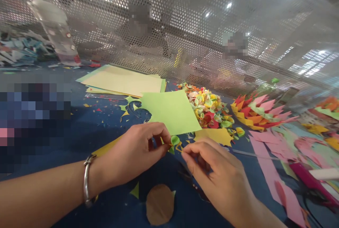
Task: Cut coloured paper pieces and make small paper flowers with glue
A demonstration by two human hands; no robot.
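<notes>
My left hand, a silver bangle on its wrist, pinches a small green and yellow paper flower between thumb and forefinger. From the other side, the thumb and forefinger of my right hand close on the flower's thin yellow tip. Just beyond both hands lies a light green paper sheet with a curved cut-out on its left edge. A yellow paper piece is behind my right hand. Dark scissors lie partly hidden under that hand. Closer to me is a brown round disc.
Behind are stacked paper sheets, a heap of small folded paper pieces and a spiky paper form. Pink paper strips and a magenta glue gun with a cord lie right. A perforated screen borders the table.
</notes>
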